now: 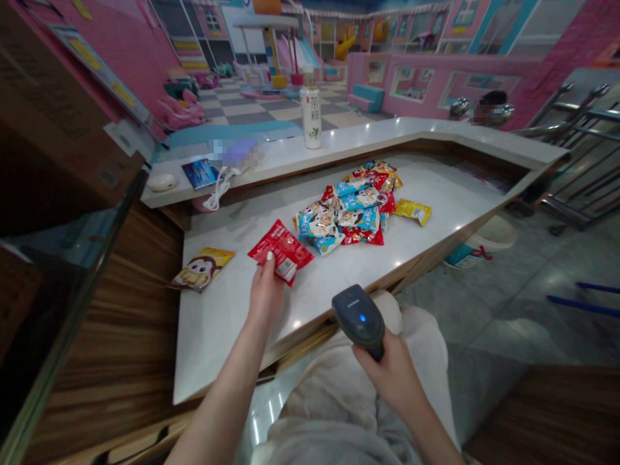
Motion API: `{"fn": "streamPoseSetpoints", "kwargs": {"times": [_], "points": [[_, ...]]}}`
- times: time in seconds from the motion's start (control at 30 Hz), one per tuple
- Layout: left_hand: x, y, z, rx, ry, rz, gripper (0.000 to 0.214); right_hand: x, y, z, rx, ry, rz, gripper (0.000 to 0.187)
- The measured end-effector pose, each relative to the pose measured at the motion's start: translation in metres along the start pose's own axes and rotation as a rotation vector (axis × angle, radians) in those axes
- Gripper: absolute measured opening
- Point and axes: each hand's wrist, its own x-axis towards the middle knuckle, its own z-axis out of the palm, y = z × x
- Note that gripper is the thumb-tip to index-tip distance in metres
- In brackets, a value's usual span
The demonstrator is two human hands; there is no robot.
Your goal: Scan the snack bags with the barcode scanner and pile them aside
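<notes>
My left hand (267, 284) grips a red snack bag (281, 247) by its near edge, thumb on top. A white barcode label on the bag faces up. Wrapped round the handle of a dark barcode scanner (357, 316) is my right hand (387, 365); a blue light glows on the scanner, whose head points toward the counter. Just beyond the red bag lies a pile of snack bags (358, 201) in blue-white, red and yellow. A yellow bag with a monkey face (201, 270) rests on the left, and a small yellow packet (413, 211) sits right of the pile.
The white counter (223, 336) has a raised ledge (378, 132) behind it, bearing a white bottle (311, 116), a blue card (199, 173) and a white cable (220, 188). A bucket (484, 242) stands on the floor at right, near metal railings (591, 129). A person's head shows beyond the ledge.
</notes>
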Motion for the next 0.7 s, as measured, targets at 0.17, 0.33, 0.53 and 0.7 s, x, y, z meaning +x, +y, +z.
{"fn": "streamPoseSetpoints", "kwargs": {"times": [0.17,0.33,0.53,0.7], "points": [[0.048,0.042,-0.066,0.924,0.192,0.526,0.043,0.0,0.0,-0.003,0.005,0.011,0.014,0.016],[0.077,0.049,-0.105,1.588,0.11,0.444,0.07,0.001,0.0,-0.003,0.01,0.004,0.021,0.017],[0.076,0.019,-0.056,1.51,-0.076,0.578,0.08,0.001,0.003,-0.006,0.002,0.03,0.008,0.017],[0.084,-0.007,0.018,1.364,-0.541,0.742,0.073,0.0,0.003,-0.006,0.001,0.039,0.007,0.017]]}}
